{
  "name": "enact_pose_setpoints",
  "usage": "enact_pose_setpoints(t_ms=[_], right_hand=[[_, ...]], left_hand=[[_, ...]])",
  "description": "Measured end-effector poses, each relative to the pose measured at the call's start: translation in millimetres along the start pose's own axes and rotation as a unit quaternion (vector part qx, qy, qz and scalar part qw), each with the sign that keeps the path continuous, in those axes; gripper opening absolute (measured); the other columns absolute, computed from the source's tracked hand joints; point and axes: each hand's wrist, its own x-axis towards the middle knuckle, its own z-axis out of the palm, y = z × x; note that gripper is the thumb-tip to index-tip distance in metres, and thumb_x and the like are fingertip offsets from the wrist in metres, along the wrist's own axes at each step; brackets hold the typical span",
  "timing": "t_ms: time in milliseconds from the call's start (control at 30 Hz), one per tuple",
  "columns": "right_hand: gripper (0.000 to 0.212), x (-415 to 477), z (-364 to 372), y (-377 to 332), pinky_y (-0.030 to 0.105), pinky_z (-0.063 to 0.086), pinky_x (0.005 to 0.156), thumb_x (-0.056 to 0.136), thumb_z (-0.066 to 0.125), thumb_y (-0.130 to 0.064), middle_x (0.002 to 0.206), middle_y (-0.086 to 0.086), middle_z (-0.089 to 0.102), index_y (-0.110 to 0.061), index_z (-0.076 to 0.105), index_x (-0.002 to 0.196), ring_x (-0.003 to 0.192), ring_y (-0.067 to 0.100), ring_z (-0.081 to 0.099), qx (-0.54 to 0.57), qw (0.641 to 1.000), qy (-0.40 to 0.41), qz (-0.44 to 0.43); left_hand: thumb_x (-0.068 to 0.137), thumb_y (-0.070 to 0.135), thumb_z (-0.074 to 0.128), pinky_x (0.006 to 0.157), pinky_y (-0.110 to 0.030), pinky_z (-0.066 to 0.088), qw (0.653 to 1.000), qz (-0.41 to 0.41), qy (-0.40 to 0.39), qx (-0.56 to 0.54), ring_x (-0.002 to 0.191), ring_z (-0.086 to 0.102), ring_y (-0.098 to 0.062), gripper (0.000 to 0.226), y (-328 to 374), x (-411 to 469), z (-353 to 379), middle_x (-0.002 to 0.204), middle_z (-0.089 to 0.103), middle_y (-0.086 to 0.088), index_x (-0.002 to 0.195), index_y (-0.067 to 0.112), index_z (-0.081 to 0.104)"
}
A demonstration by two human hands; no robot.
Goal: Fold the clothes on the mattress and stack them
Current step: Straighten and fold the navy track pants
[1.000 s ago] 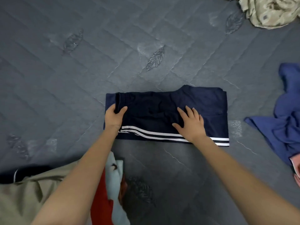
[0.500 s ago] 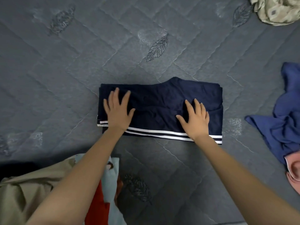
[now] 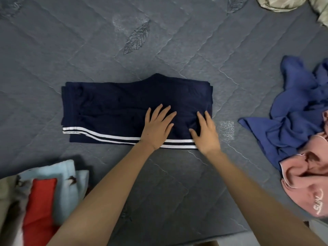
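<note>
At the near left corner of the grey quilted mattress (image 3: 74, 50) sits my stack of folded clothes (image 3: 48, 196): light blue, red and a khaki piece at the edge. The navy garment with two white stripes (image 3: 110, 110) lies folded into a long flat rectangle in the middle of the mattress, stripes along its near edge. My left hand (image 3: 158, 128) lies flat on its right half, fingers spread and straight, palm down on the cloth. My right hand (image 3: 205, 134) presses flat just beside it at the garment's right end, fingers straight, thumb out to the side. Along the right edge a blue garment (image 3: 298, 110) lies crumpled, with a pink garment (image 3: 310, 183) bunched against its near side. A pale patterned garment (image 3: 284, 4) is heaped at the far right corner.
</note>
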Motion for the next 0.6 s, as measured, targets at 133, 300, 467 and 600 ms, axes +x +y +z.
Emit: enact_pose_setpoints(t_ms=[133,300,467,600], right_hand=[[0.051,5.2,-6.8,11.9,0.027,0.027,0.111,0.098,0.056,-0.017,0.144,0.011,0.045,-0.008,0.041,0.146,0.135,0.026,0.038,0.098,0.991,0.085,-0.012],[0.054,59.8,-33.9,17.0,0.034,0.032,0.11,0.099,0.055,-0.032,0.137,0.016,0.048,-0.005,0.041,0.144,0.129,0.028,0.043,0.163,0.98,0.082,0.083],[0.023,99.6,-50.1,20.1,0.005,0.042,0.06,0.094,0.064,-0.03,0.086,-0.003,0.061,-0.01,0.063,0.105,0.073,0.002,0.055,0.305,0.945,0.029,0.111],[0.031,112.4,-58.7,13.8,0.018,0.038,0.06,0.093,0.065,-0.017,0.065,-0.004,0.045,-0.017,0.046,0.068,0.061,0.007,0.04,0.319,0.944,0.057,0.068]], left_hand=[[0.101,0.038,0.044,0.118,-0.049,-0.003,0.999,0.042,-0.002,-0.018,0.148,0.016,-0.023,0.046,34.4,4.0,13.9,0.157,0.03,0.0,0.145,0.024,0.043],[0.093,0.046,0.057,0.118,-0.055,0.001,0.993,0.108,0.009,-0.052,0.146,0.025,-0.025,0.044,68.2,4.2,40.4,0.154,0.036,-0.005,0.132,0.026,0.06],[0.081,0.051,0.07,0.115,-0.063,0.013,0.986,0.15,0.038,-0.065,0.143,0.031,-0.027,0.044,81.7,6.2,62.3,0.15,0.043,-0.006,0.117,0.025,0.07],[0.083,0.034,0.073,0.109,-0.063,0.029,0.981,0.17,0.073,-0.062,0.136,0.044,-0.028,0.028,83.3,1.0,67.8,0.141,0.053,-0.006,0.106,0.019,0.075]])
